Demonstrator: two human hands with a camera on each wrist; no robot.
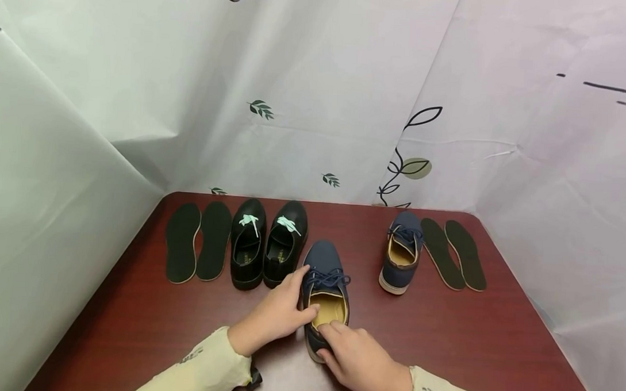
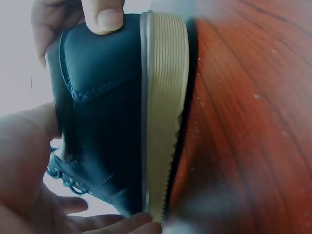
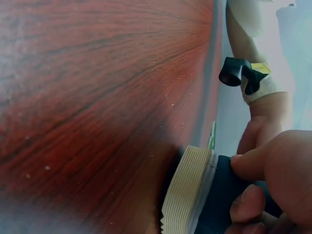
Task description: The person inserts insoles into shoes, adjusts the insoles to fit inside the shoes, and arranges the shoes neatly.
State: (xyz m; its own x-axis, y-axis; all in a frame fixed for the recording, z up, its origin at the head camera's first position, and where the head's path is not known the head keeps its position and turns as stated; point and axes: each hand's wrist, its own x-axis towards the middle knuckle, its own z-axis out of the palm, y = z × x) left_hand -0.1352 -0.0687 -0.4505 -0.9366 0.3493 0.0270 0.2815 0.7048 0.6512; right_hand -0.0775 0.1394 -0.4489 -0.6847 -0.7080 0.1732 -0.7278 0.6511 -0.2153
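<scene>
A navy lace-up shoe [image 1: 323, 258] with a tan lining and ribbed pale sole [image 2: 166, 63] rests on the table near the front middle, toe pointing away. My left hand [image 1: 277, 310] grips its left side, thumb over the collar and fingers along the outer side. At the heel, my right hand [image 1: 363, 358] pinches the back rim, with the thumb outside and fingertips at the opening. In the right wrist view the dark heel [image 3: 214, 200] sits beneath that hand's fingers. The inside of the heel is partly hidden by both hands.
The matching navy shoe [image 1: 401, 250] stands at right, beside two dark insoles [image 1: 442, 254]. Behind my left hand are two black shoes [image 1: 248, 274] with pale laces, and two more dark insoles [image 1: 182, 243] lie left of them. White printed sheeting [image 1: 316, 103] surrounds the red-brown table [image 1: 442, 338].
</scene>
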